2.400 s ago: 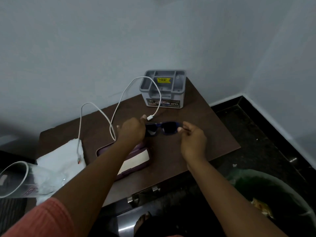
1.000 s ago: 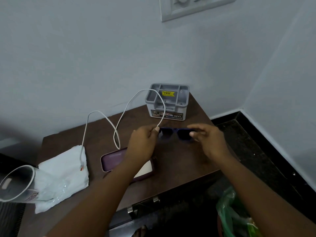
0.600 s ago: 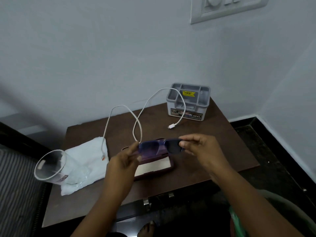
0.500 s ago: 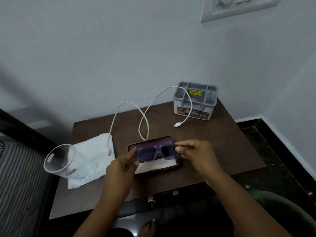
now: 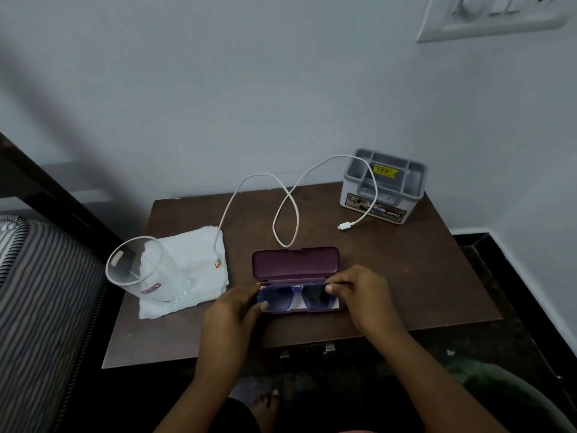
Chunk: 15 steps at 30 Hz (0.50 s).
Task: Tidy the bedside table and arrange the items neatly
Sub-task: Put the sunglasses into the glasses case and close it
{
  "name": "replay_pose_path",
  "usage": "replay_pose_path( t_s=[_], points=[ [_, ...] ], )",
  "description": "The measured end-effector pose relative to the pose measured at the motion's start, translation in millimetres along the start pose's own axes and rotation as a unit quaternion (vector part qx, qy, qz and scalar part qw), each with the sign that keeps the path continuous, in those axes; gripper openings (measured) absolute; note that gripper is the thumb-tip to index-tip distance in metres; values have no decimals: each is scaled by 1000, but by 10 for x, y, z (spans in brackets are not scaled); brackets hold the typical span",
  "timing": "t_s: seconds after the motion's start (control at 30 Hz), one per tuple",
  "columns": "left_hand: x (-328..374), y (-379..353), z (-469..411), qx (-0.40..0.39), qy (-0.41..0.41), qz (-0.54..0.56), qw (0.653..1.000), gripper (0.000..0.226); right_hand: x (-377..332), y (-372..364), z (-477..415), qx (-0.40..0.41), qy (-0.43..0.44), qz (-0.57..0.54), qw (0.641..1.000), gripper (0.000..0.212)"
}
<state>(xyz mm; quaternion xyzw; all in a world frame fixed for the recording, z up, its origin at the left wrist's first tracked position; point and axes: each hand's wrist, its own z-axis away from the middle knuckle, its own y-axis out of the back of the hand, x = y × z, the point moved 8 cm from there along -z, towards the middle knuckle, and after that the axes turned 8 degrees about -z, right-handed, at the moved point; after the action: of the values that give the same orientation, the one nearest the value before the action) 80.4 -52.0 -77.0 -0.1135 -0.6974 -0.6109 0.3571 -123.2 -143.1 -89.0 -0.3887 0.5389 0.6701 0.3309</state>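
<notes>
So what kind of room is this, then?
Most likely a bedroom, right beside the bed: a striped mattress lies left of a small dark bedside table, and on the table sit personal bits such as a glasses case, a drinking glass and a charging cable.

blue sunglasses (image 5: 295,297) folded, flat in open maroon case (image 5: 295,264) — table centre

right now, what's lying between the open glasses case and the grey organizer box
Head view: the white cable's plug end lies on the brown table between the glasses case and grey organizer; otherwise the stretch is bare.
</notes>
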Motion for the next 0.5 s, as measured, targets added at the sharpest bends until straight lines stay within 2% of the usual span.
replay_pose_path(
  t_s=[0.17,0.3,0.33,0.4,0.5],
  points=[
    [-20,9,-61,25,37,28,999,15,33,-12,-19,1,-18,5,1000,9],
    [-134,-56,-128,4,76,58,995,20,39,4,-34,1,-33,-43,999,15],
    [-180,-85,-153,-7,81,71,994,27,48,19,-40,4,-32,-46,998,18],
    [-248,-169,-209,-52,84,107,989,56,93,56,-47,9,-42,-61,997,25],
    [-236,-315,-291,-153,62,183,969,102,193,31,-45,-37,-93,-132,986,41]
  ],
)
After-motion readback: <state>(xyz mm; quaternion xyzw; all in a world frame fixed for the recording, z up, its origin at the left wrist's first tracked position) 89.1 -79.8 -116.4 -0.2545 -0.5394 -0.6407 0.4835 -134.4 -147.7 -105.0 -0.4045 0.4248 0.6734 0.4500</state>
